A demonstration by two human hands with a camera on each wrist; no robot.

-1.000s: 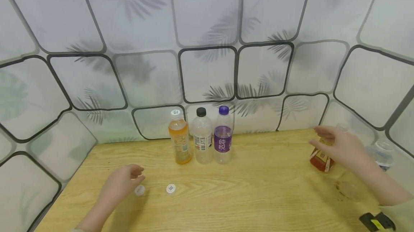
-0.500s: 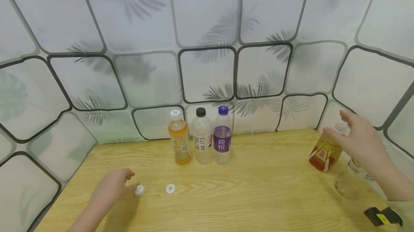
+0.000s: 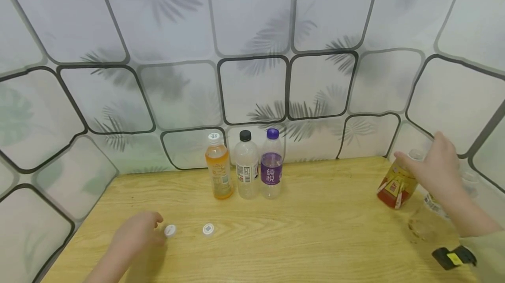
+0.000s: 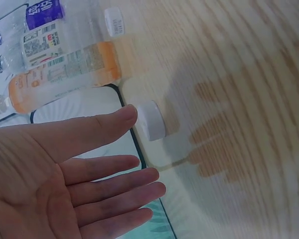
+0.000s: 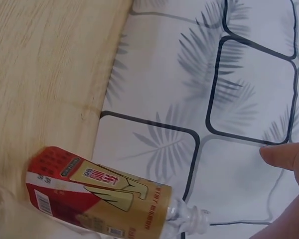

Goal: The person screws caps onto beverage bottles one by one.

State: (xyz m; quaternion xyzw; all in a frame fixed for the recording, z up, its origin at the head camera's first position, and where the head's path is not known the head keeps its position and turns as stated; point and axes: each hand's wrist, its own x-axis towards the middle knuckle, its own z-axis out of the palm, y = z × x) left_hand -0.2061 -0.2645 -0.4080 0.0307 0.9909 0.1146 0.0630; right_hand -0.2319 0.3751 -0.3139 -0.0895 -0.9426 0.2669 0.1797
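My left hand (image 3: 134, 235), fingers extended, hovers beside a white bottle cap (image 3: 170, 230) on the table. In the left wrist view the thumb tip lies close to that cap (image 4: 152, 121); whether they touch I cannot tell. A second white cap (image 3: 208, 229) lies to its right. Over on the right, my right hand (image 3: 439, 173) is raised near a red-and-gold drink bottle (image 3: 396, 189), which stands upright. Its capless neck shows in the right wrist view, apart from the right hand (image 5: 294, 174). Both hands hold nothing visible.
Three capped bottles stand along the back: an orange drink bottle (image 3: 219, 178), a clear black-capped bottle (image 3: 247, 173) and a purple-labelled bottle (image 3: 272, 169). Clear bottles (image 3: 426, 221) stand partly hidden behind my right forearm. A patterned covering (image 3: 252, 90) encloses the wooden table (image 3: 307, 239).
My right hand has moved up and right, away from in front of the red-and-gold bottle, uncovering its label. My left hand has drawn slightly left and down. The bottles stay put.
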